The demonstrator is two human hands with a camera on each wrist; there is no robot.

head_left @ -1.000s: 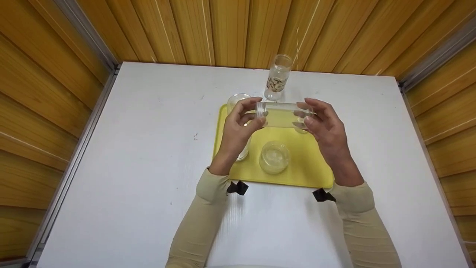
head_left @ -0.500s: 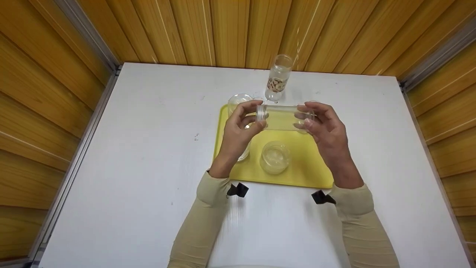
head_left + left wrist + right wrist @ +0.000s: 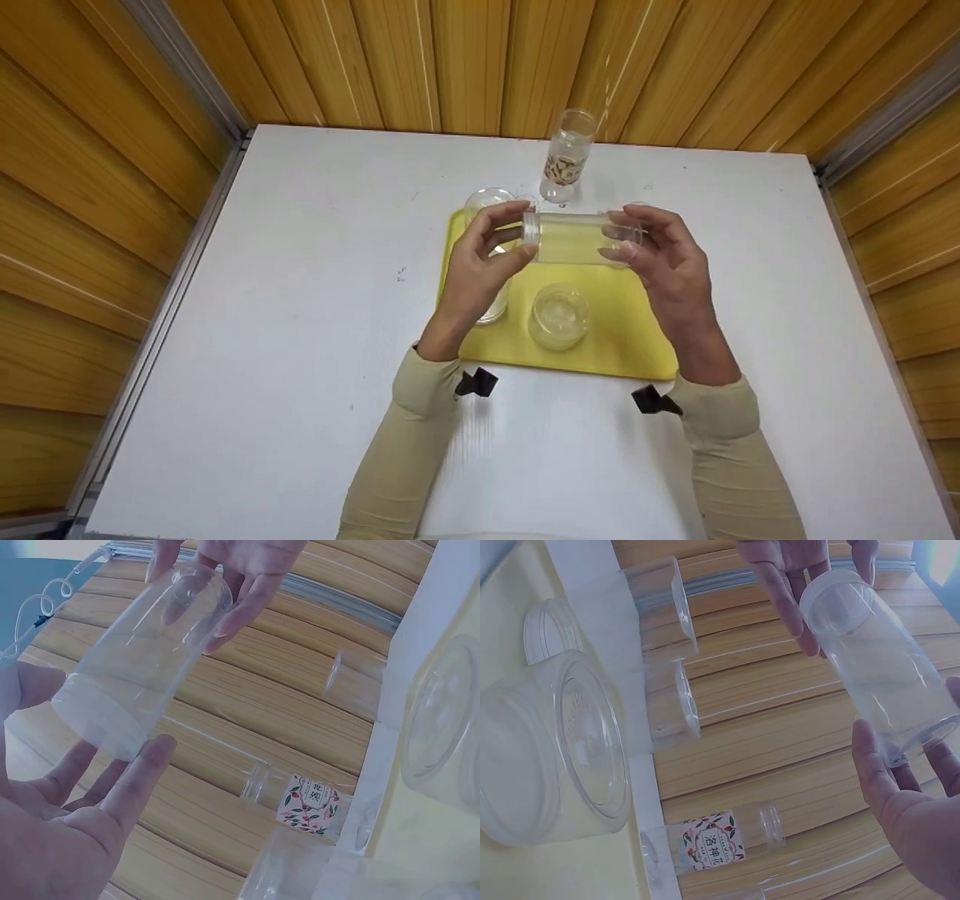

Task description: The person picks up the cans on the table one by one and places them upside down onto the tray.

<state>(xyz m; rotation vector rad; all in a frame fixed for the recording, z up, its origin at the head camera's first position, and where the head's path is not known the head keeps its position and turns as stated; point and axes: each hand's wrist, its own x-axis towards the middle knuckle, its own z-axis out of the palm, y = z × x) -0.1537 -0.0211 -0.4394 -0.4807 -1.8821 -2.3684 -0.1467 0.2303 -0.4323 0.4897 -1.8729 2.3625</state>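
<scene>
A clear cylindrical jar (image 3: pixel 570 240) lies sideways in the air above the yellow tray (image 3: pixel 630 345), held between both hands. My left hand (image 3: pixel 478 264) grips its left end, thumb and fingers round the ribbed translucent lid (image 3: pixel 531 237). At the other end, the fingers and thumb of my right hand (image 3: pixel 673 268) hold the jar's base. No contents show through the wall of the jar (image 3: pixel 885 667) in the right wrist view. The lid (image 3: pixel 101 716) sits on the jar's mouth in the left wrist view.
A squat clear jar (image 3: pixel 559 319) stands on the tray below the hands. More clear containers stand on the tray's left, partly hidden by the left hand. Behind the tray, a tall clear bottle (image 3: pixel 564 166) with a floral label stands on the white table (image 3: pixel 300 300).
Both hands and the jar have sunk slightly, and the head view has shifted a little. The hold at each end of the jar looks much the same.
</scene>
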